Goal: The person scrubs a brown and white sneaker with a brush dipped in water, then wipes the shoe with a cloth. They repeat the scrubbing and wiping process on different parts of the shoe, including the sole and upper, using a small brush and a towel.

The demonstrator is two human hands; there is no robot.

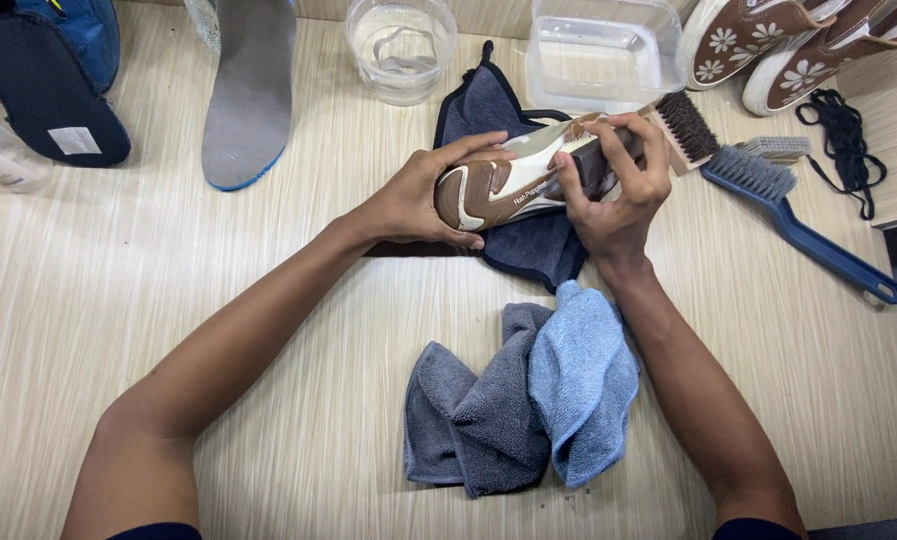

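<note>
Scrubbing underway: left hand [413, 200] grips shoe [498, 185] sole-up; right hand [618, 190] presses dark brush [593, 160] against it. Cloths [523, 400] below shoe unused; wiping apparently remains.

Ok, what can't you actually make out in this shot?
Head view only:
- Shoe upper: turned away, only the sole shows.
- Item under the right hand: mostly hidden by fingers.
- Dark cloth beneath: largely hidden by shoe and left hand.
- Floral shoes, blue shoe: cut off by top edge.
</note>
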